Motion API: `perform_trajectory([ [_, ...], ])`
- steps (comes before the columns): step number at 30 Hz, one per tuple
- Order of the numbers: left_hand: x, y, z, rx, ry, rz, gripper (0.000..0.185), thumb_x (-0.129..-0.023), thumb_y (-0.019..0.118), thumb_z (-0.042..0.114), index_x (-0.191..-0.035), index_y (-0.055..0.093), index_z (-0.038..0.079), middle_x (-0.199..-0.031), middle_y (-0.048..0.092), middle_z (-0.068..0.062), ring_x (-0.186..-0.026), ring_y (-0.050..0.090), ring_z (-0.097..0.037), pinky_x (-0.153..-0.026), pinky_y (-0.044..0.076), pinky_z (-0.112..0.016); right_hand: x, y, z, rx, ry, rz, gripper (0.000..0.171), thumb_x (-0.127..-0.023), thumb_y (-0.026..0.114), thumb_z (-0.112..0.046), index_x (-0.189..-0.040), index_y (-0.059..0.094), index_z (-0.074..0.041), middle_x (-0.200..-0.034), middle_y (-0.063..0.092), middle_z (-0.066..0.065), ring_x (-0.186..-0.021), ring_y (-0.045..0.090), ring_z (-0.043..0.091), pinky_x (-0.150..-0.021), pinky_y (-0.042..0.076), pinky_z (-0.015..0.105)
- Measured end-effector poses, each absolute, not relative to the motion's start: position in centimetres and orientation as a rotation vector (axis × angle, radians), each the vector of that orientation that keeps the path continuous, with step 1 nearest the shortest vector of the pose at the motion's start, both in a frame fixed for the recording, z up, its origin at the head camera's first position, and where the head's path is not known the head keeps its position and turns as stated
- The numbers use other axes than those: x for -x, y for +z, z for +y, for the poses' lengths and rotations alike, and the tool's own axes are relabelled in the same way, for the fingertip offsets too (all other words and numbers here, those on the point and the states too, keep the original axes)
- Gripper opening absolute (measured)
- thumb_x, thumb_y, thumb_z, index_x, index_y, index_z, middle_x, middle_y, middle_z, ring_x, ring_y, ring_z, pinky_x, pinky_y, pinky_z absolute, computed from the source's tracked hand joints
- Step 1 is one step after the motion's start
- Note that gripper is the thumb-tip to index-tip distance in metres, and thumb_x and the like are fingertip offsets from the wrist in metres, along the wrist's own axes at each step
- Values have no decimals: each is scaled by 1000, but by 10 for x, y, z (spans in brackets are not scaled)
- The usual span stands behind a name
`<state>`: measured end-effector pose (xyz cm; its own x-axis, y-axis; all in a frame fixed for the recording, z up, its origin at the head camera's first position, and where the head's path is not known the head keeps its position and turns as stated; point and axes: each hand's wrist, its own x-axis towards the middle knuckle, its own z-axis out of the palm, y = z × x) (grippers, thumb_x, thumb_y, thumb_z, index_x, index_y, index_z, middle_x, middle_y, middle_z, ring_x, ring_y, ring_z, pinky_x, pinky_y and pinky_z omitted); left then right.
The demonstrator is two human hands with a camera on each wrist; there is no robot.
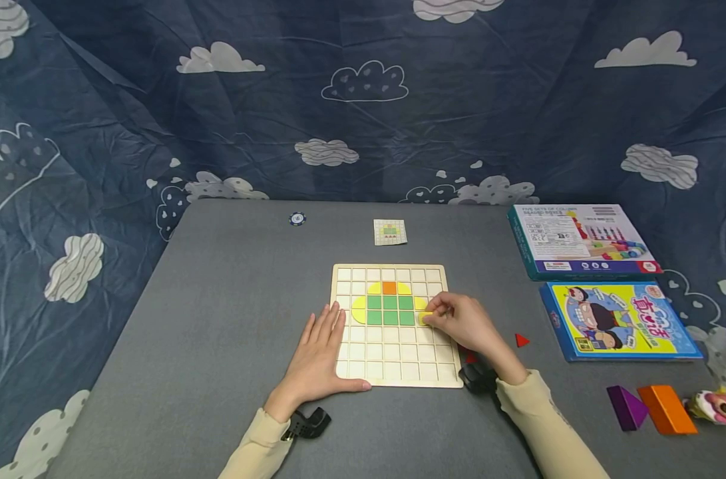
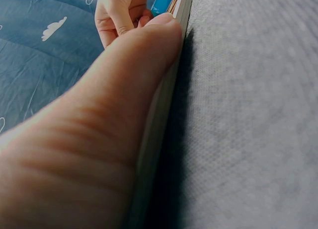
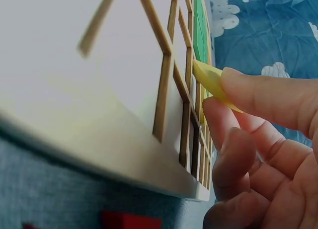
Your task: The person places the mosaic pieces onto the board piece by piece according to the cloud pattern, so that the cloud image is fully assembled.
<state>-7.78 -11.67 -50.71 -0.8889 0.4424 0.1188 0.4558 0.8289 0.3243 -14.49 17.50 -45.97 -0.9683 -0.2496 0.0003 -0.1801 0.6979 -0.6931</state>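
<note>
Two hands are on the grid board (image 1: 396,326), which lies flat near the middle of the grey tabletop (image 1: 219,299). My left hand (image 1: 318,356) lies with fingers straight, pressing the board's left edge, thumb along its front rim; its grip is released and holds nothing. My right hand (image 1: 463,324) pinches a small yellow tile (image 3: 211,80) between thumb and fingertips, tilted, its lower corner touching the cell just right of the green block (image 1: 389,309), in that block's lower row. To seat it well I judge I should level the tile, square its edges with the wooden ribs, and press only once it drops in, while the left hand stops the board sliding. An orange square (image 1: 389,287) and yellow curved pieces (image 1: 359,309) already border the green. Open room lies left of the board; to the right two red triangles (image 1: 521,340) sit near my wrist, with two boxes (image 1: 581,241) and loose purple and orange blocks (image 1: 650,407) farther off. A small pattern card (image 1: 389,232) lies behind the board.
</note>
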Motion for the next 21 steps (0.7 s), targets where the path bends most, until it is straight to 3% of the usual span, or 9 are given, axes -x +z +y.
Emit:
perform_trajectory([
  [21,79,-508,-117,732,-536,-2974,129,-65,54,85,-150,11,-2,-157,4,-17,-143,1,-29,-113,-1,-44,151,-462,170,318,-1142,2739,7,-82,74,-11,-83,69,-6,-69,59,-2,-61,50,15,-56,40,29],
])
